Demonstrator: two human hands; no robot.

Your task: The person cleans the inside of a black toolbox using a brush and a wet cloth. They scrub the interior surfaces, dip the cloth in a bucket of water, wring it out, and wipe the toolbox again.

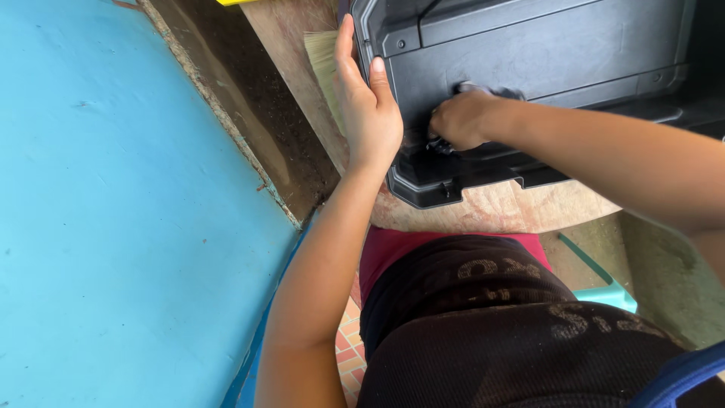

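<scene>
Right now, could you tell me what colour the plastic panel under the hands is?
The plastic panel is black, shown best in the head view.

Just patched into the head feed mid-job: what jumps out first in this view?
A big black moulded plastic panel lies on a wooden board at top centre. The left hand lies flat against its left edge, while the right hand is closed over something in a recess. A bright blue surface fills the left.

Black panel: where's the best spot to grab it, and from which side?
Probably the panel's left edge, from the left, where the left hand already rests. It lies flat on the board, its raised rim there giving fingers something to hook. The right hand covers the middle.
</scene>
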